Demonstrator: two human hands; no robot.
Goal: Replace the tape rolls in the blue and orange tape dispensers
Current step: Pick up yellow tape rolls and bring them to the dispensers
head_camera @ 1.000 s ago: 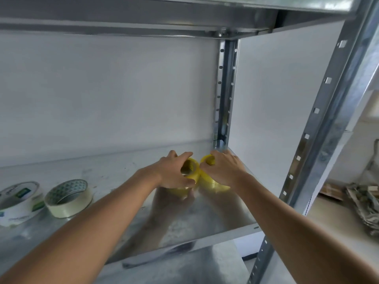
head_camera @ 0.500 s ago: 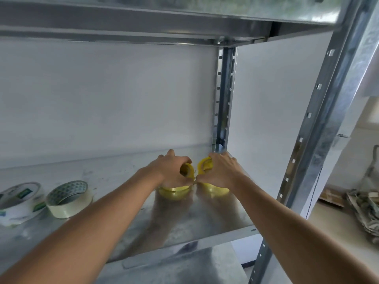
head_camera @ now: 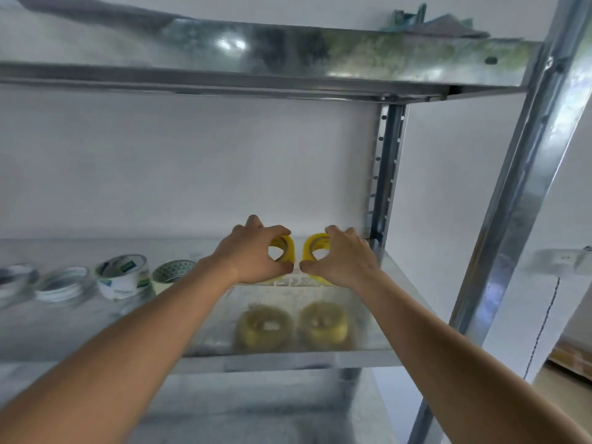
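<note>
Rolls of yellow tape are in both your hands: left hand (head_camera: 253, 251) pinches the left roll (head_camera: 285, 249), right hand (head_camera: 341, 259) the right roll (head_camera: 315, 248), lifted above the shelf (head_camera: 378, 315) at 12 o'clock, probably as refills. Dispensers aren't in view.

We see left hand (head_camera: 253, 251) covering most of left yellow tape roll (head_camera: 286, 248); right hand (head_camera: 341, 257) hiding half of right yellow tape roll (head_camera: 315, 245). Leftmost white roll (head_camera: 14, 282) blurred, cut by frame edge. Green object (head_camera: 405, 17) atop upper shelf (head_camera: 288, 56) too blurred to identify.
</note>
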